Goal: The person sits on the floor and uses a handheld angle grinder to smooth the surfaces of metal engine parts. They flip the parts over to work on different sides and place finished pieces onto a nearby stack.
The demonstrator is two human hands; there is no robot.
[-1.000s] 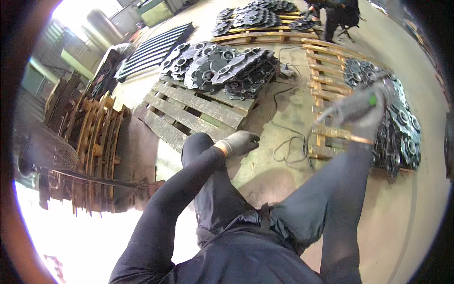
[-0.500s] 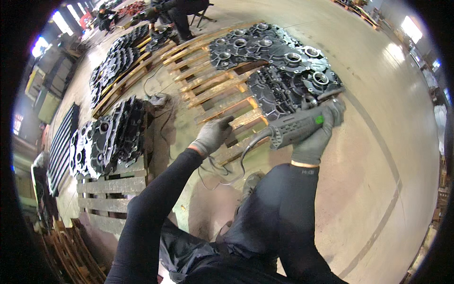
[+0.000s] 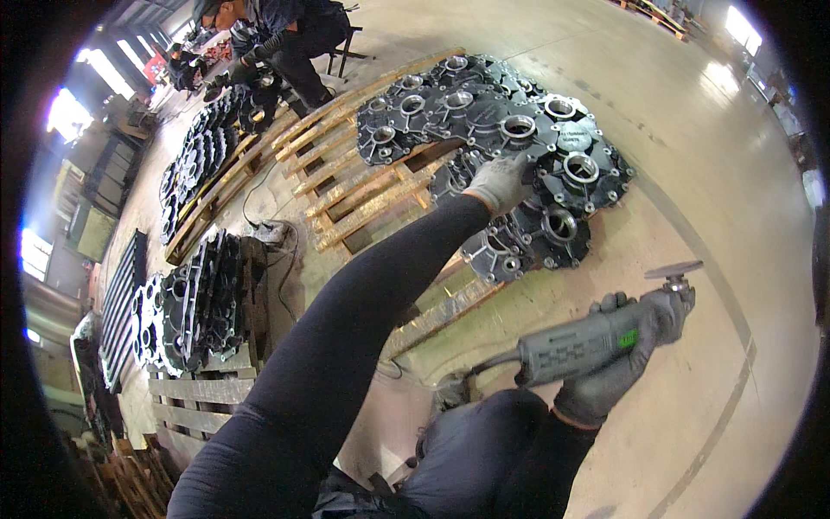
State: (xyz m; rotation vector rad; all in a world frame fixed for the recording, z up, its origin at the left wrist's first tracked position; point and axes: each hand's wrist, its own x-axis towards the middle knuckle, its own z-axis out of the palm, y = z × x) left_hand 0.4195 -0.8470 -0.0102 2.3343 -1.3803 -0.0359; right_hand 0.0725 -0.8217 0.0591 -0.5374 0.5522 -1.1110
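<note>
My left hand (image 3: pixel 500 183), in a grey work glove, is stretched forward over the near pallet. Its fingers are curled at the upper edge of a black cast metal cover (image 3: pixel 525 235) with round bores and bolt holes; the fingertips are partly hidden. Behind that cover lie several similar covers (image 3: pixel 484 108) with bright machined rings. In my gloved right hand (image 3: pixel 605 385) is a grey angle grinder (image 3: pixel 575 348), held around its body low at the right, apart from the covers. A thin disc (image 3: pixel 674 269) faces up at its head, and the cord leaves its rear end.
The wooden pallet (image 3: pixel 333 229) carries the covers. More covers (image 3: pixel 186 316) stand on a pallet at left, and another loaded pallet (image 3: pixel 194 227) lies beyond. A co-worker (image 3: pixel 298 39) bends over parts at the far left. A cable (image 3: pixel 292 268) runs along the floor.
My left hand has reached forward and right onto the near cover, which now shows its ringed face instead of its ribbed one. The grinder has moved down and right, away from the covers.
</note>
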